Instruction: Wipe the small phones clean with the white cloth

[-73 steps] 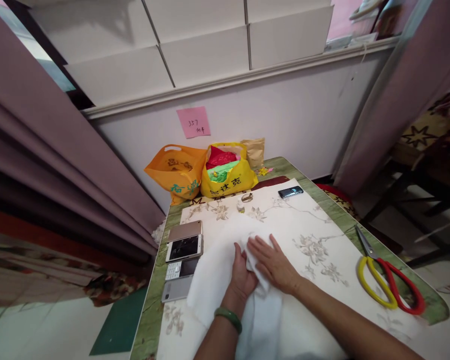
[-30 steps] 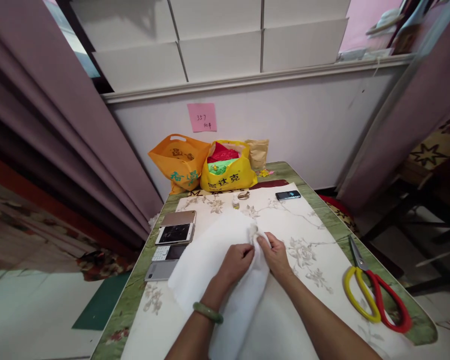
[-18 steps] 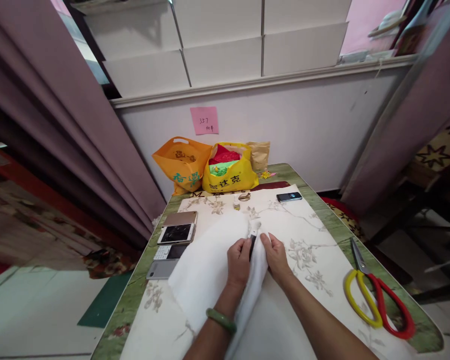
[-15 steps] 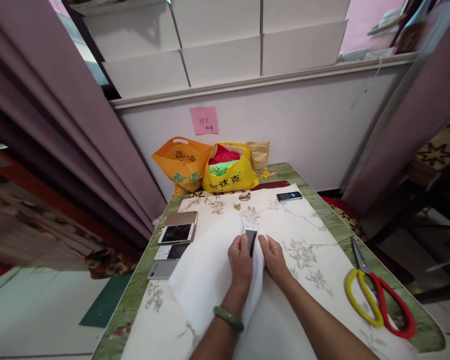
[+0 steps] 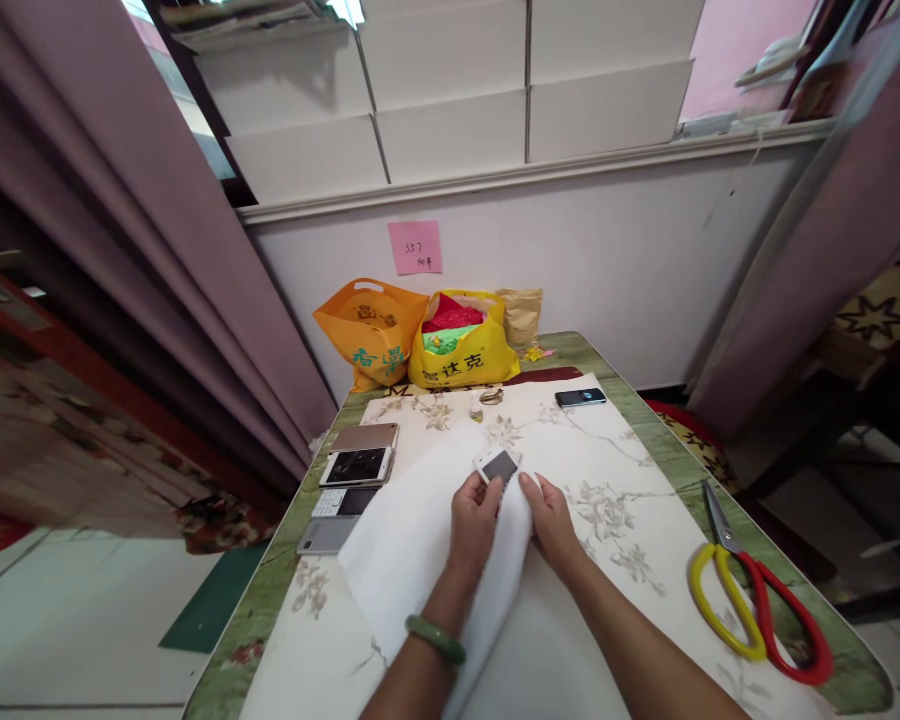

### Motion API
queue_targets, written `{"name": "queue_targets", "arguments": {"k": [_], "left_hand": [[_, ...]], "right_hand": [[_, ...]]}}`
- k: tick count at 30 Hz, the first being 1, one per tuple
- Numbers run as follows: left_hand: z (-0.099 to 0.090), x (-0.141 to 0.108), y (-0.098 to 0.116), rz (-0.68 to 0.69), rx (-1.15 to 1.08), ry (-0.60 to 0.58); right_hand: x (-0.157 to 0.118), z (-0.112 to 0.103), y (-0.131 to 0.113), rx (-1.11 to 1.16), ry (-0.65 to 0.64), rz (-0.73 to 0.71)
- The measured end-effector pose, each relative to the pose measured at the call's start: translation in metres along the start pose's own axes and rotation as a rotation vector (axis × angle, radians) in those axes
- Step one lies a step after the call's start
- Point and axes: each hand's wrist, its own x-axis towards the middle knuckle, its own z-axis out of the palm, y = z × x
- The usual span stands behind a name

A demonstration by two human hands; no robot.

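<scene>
A white phone (image 5: 499, 465) with a grey screen is tilted above the middle of the table. My left hand (image 5: 474, 520), with a green bangle on the wrist, is closed on the phone's lower left part. To its right, my right hand (image 5: 551, 515) pinches the edge of a white cloth (image 5: 405, 530) beside the phone. The cloth spreads under my left forearm and drapes down between my arms.
Several phones, one a white phone (image 5: 356, 466), lie at the table's left. A black phone (image 5: 580, 397) rests at the back right, large scissors (image 5: 727, 560) at the right edge. An orange bag (image 5: 371, 325), a yellow bag (image 5: 461, 365) and a brown packet (image 5: 521, 315) stand at the back.
The phone has turned from nearly upright to slanting up toward the left, showing more of its screen. My left hand has shifted slightly left with it. The camera view has moved a little.
</scene>
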Motion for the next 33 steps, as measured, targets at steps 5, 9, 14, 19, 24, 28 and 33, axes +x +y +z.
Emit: {"name": "queue_targets", "arguments": {"k": [5,9,14,19,24,28,33], "left_hand": [[-0.039,-0.003,0.016,-0.231,0.085,-0.322],[-0.056,0.007,0.036,-0.316,0.233,-0.476],[-0.047,0.009,0.04,-0.314,0.328,-0.473],[-0.03,0.002,0.027,-0.076,0.205,-0.214],[-0.016,0.002,0.024,0.063,0.136,-0.064],[0.003,-0.002,0.017,0.09,0.062,0.117],[0.018,-0.002,0.009,0.029,-0.024,0.212]], "right_hand": [[0.003,-0.005,0.003,0.094,-0.097,0.086],[0.001,-0.007,0.002,0.103,-0.245,0.116],[-0.001,-0.007,0.0,0.072,-0.273,0.087],[-0.002,-0.005,0.0,0.118,-0.148,0.097],[-0.001,0.0,0.001,0.228,-0.056,0.149],[0.001,0.003,0.002,0.237,0.046,0.129],[0.004,0.001,0.001,0.242,0.064,0.143]]}}
